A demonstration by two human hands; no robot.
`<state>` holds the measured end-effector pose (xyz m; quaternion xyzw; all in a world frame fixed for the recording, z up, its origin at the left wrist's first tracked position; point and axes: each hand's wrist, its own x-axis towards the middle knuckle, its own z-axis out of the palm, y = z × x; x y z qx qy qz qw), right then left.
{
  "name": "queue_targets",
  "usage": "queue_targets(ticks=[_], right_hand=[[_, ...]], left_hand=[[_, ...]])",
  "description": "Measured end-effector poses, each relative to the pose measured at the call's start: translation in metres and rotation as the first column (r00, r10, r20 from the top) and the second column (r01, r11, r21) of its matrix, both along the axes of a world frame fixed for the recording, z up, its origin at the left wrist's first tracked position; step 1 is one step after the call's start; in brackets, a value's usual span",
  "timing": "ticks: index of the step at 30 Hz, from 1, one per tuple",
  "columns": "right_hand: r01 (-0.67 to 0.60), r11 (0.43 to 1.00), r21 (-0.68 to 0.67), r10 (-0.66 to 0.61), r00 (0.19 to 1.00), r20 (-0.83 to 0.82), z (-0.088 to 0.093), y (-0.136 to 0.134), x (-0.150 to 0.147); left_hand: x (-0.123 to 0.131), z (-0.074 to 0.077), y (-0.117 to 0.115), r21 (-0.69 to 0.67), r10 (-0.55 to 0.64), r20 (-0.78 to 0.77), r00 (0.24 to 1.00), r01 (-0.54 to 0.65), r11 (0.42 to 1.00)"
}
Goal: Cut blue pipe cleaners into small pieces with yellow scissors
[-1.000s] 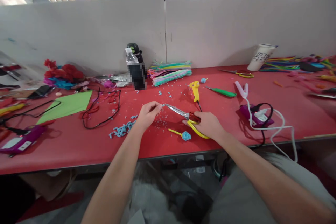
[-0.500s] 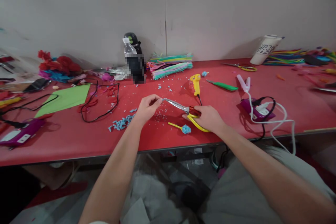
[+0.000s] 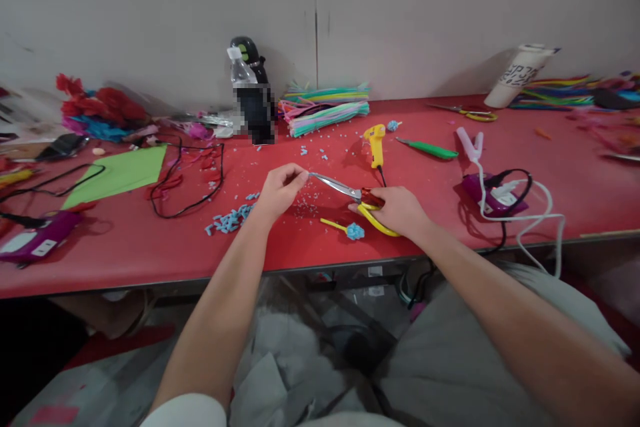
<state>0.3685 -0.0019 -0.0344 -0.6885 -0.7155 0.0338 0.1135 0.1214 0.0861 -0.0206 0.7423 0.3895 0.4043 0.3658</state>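
Observation:
My left hand [image 3: 284,192] is closed in a pinch at the scissor tips, on a small blue piece of pipe cleaner mostly hidden by the fingertips. My right hand [image 3: 400,210] grips the scissors [image 3: 340,187] by their red and yellow handles, the blades pointing left and nearly together. Below the blades lies a yellow stem with a blue fuzzy head [image 3: 355,231]. Beside my left wrist is a pile of short blue pipe cleaner pieces [image 3: 230,220]. Tiny blue clippings are scattered on the red table under the scissors.
Behind the hands lie a yellow glue gun [image 3: 376,147], a green-handled pointed tool [image 3: 433,149] and bundled pipe cleaners [image 3: 327,119]. Purple power strips [image 3: 493,197] with cords are on both sides. A black bottle [image 3: 257,113], a white tumbler [image 3: 517,77] and a green sheet [image 3: 120,175] stand or lie farther out.
The camera view has tilted down slightly, so everything on the table appears higher. Both hands keep nearly the same pose at the scissors.

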Motion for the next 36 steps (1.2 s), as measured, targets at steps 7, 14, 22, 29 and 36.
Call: queue_targets(ticks=[7,14,22,29,36], right_hand=[[0.002,1.000,-0.012,-0.002,1.000,0.013,-0.0017,0.0011,0.0035],[0.012,1.000,-0.010,-0.012,1.000,-0.022,0.0003,-0.0005,0.0021],[0.016,1.000,-0.018,-0.015,1.000,0.014,-0.0017,0.0001,0.0014],[0.006,1.000,0.021,-0.006,1.000,-0.013,-0.0027,0.0011,0.0013],[0.001,0.999,0.045,0.000,1.000,-0.028,-0.0050,0.0026,0.0020]], left_hand=[[0.0013,-0.0052,0.0036,0.019,0.006,0.021,1.000,-0.007,1.000],[0.0010,-0.0045,0.0037,0.022,0.015,0.019,1.000,-0.015,1.000],[0.0009,-0.0039,0.0029,0.011,-0.001,0.016,1.000,0.001,1.000],[0.0003,-0.0027,0.0011,0.000,-0.017,0.006,1.000,0.017,1.000],[0.0005,-0.0026,0.0017,0.022,-0.030,0.003,1.000,0.029,0.999]])
